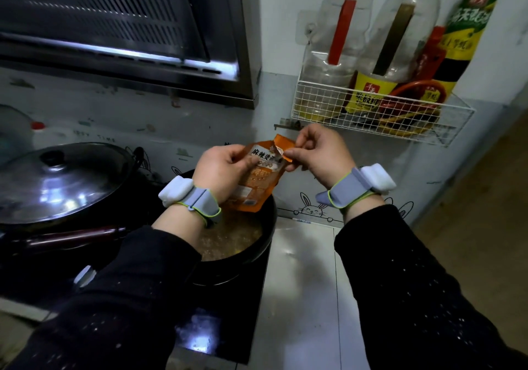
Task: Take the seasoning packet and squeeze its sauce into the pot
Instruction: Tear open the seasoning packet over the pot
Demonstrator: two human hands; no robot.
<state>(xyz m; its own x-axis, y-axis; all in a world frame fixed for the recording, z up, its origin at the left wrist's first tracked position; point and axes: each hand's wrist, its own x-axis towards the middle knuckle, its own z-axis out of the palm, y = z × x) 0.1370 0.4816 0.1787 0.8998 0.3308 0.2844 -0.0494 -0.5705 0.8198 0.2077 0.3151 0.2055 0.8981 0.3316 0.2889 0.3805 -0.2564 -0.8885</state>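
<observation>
Both hands hold the orange foil seasoning packet (pixel 264 176) over the black round pot (pixel 270 222).

The left hand (pixel 220 169) grips the packet's left side, fingers curled round it. The right hand (pixel 320 155) pinches the top right corner, where a flap of the top edge stands up, apparently torn. The packet hangs upright, its lower corner above the pot's far rim and clear of the bubbling brown broth (pixel 228 241). Close on the pot's left sits a dark wok under a shiny steel lid (pixel 63 181). To the right lies bare white countertop (pixel 303 284). Just beyond the right hand, a white wire wall rack (pixel 328 103) holding bottles juts from the wall.
</observation>
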